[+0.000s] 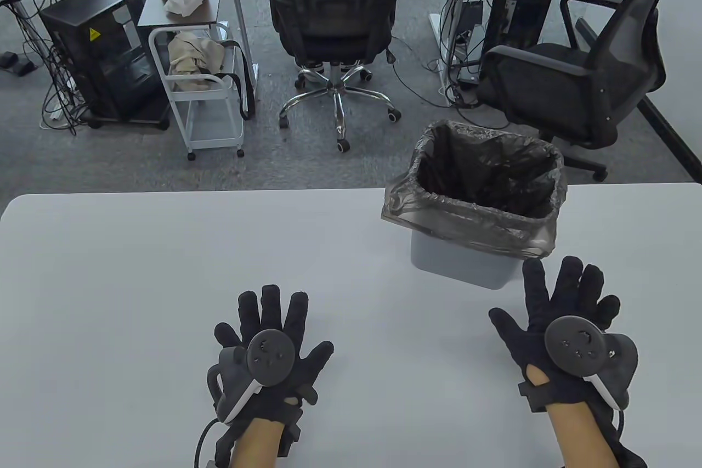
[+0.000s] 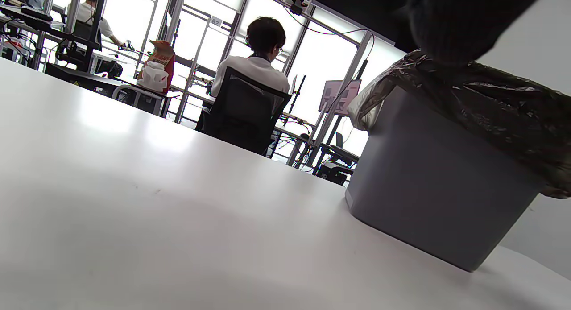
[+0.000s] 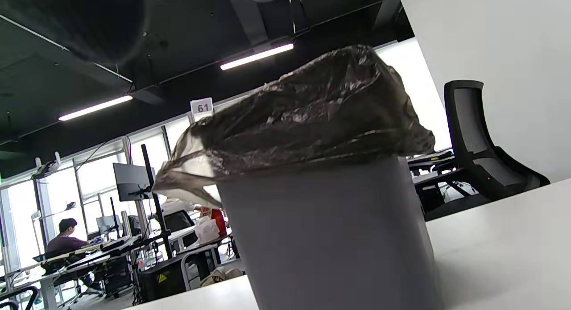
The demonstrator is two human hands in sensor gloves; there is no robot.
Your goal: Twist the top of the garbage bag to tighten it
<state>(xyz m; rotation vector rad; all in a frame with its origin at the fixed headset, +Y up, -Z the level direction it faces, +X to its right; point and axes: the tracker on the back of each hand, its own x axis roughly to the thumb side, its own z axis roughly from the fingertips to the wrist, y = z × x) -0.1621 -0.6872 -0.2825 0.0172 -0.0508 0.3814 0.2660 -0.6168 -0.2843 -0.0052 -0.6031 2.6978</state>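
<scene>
A grey bin (image 1: 463, 265) stands on the white table (image 1: 137, 270) at the far right. A dark garbage bag (image 1: 488, 172) lines it, its top folded down over the rim and wide open. My left hand (image 1: 271, 333) lies flat on the table with fingers spread, well left of the bin, holding nothing. My right hand (image 1: 565, 309) lies flat with fingers spread just in front of and right of the bin, holding nothing. The left wrist view shows the bin (image 2: 428, 194) and bag (image 2: 490, 105) to the right. The right wrist view shows the bin (image 3: 330, 234) and bag (image 3: 303, 118) close ahead.
Beyond the table's far edge stand two black office chairs (image 1: 334, 1) (image 1: 592, 78), a white cart (image 1: 205, 100) and a black cabinet (image 1: 96, 51). The bin sits near the table's far edge.
</scene>
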